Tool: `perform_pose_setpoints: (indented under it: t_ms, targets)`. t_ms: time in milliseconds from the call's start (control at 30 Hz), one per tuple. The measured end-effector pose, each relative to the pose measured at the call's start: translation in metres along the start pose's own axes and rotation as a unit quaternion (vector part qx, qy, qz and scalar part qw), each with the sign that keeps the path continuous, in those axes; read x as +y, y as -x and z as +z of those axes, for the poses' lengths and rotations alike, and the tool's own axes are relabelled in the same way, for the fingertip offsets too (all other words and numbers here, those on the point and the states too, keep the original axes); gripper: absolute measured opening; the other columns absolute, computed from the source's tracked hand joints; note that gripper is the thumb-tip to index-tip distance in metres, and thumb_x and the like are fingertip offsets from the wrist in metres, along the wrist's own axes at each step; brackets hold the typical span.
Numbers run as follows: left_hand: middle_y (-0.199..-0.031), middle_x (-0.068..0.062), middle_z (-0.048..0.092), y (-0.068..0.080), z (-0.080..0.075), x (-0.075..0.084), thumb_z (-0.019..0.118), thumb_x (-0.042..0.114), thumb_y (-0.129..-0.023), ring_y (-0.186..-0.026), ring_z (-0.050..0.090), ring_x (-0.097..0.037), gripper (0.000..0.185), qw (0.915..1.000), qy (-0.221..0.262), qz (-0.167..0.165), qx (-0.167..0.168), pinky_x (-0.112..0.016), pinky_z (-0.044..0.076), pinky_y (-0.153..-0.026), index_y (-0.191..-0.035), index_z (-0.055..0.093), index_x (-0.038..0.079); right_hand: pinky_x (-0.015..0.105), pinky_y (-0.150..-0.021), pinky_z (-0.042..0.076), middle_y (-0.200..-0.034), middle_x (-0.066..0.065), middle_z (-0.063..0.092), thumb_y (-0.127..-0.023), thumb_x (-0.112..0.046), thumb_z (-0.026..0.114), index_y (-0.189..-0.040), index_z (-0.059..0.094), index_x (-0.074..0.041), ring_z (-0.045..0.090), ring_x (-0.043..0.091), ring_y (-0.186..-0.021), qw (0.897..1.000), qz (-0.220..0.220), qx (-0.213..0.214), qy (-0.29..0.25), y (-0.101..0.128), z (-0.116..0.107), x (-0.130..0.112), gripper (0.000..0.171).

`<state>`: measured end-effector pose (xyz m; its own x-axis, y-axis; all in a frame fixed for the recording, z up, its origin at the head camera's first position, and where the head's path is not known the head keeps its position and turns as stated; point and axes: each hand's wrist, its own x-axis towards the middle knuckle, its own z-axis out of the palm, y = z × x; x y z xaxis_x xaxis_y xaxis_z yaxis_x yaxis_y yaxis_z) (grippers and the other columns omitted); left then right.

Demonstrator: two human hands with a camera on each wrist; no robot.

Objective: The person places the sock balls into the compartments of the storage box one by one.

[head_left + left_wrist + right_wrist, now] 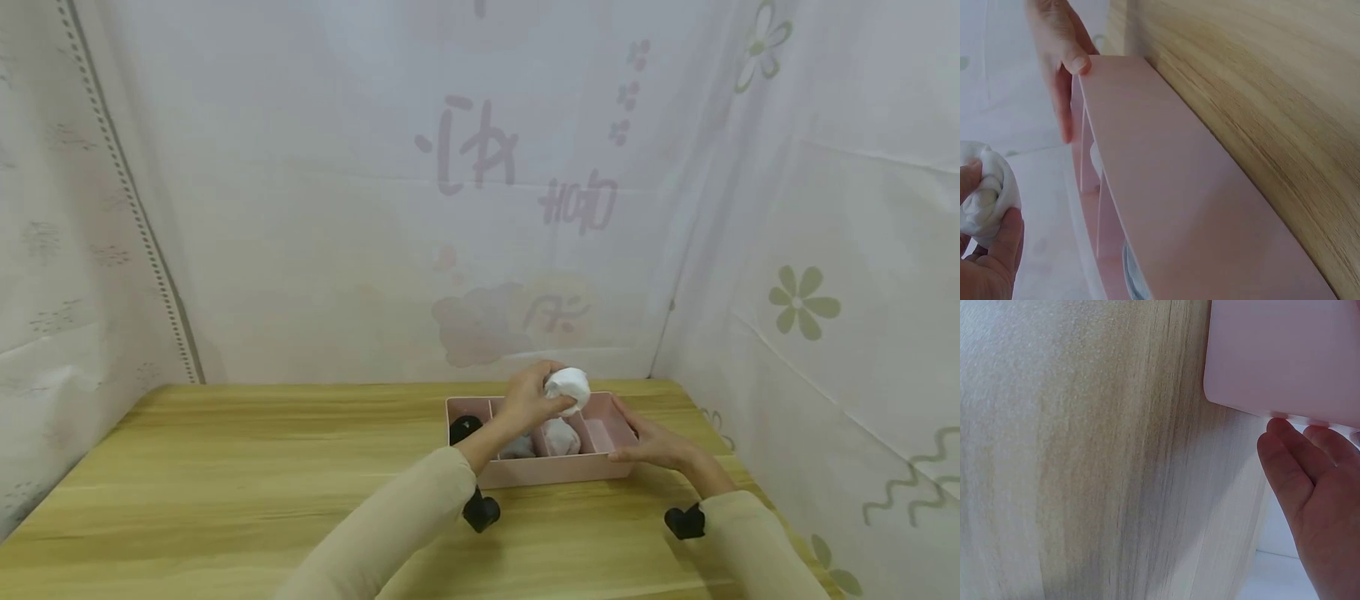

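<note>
A pink divided box point(555, 472) stands on the wooden table point(247, 475) at its back right. My left hand point(534, 398) grips a white rolled cloth bundle point(567, 388) above the box's middle compartments; the left wrist view shows the bundle point(988, 190) squeezed in my fingers point(1004, 240) beside the pink box wall point(1166, 181). My right hand point(649, 439) rests against the box's right end, thumb on the rim; in the left wrist view its thumb point(1071, 59) lies on the box corner. Another white bundle point(561, 436) and a black one point(465, 427) lie inside.
White printed sheets point(420, 192) wall in the table at the back and both sides. Bare wood runs left and in front of the box. In the right wrist view my palm point(1313, 506) sits next to the pink box corner point(1285, 356) on the wood.
</note>
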<state>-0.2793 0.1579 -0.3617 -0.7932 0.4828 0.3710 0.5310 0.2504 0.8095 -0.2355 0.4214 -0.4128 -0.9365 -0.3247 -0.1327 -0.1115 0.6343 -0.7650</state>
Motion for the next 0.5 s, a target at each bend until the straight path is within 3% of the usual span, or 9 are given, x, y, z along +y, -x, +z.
perform_pose_setpoints:
  t_ms: [200, 500]
  targets:
    - [-0.110, -0.008, 0.064, -0.003, 0.015, 0.000, 0.077, 0.012, -0.078, -0.098, 0.060, -0.020, 0.045, 0.9999, -0.003, -0.013, -0.001, -0.030, 0.051, -0.080, -0.118, 0.057, 0.006, 0.065, -0.106, 0.016, -0.153, 0.029, -0.006, -0.083, -0.022, 0.071, -0.150, -0.009, -0.004, 0.004, 0.051, -0.138, 1.000, -0.008, -0.006, -0.019, -0.001, 0.002, 0.003, 0.105]
    - [-0.106, -0.005, 0.064, -0.009, 0.034, 0.003, 0.079, 0.014, -0.076, -0.096, 0.060, -0.018, 0.041, 0.9997, -0.012, -0.019, -0.003, -0.027, 0.050, -0.078, -0.111, 0.057, 0.008, 0.067, -0.106, 0.014, -0.154, 0.026, -0.003, -0.086, -0.020, 0.068, -0.151, -0.008, -0.009, 0.004, 0.049, -0.139, 0.999, -0.023, 0.000, -0.023, -0.004, 0.003, 0.005, 0.101]
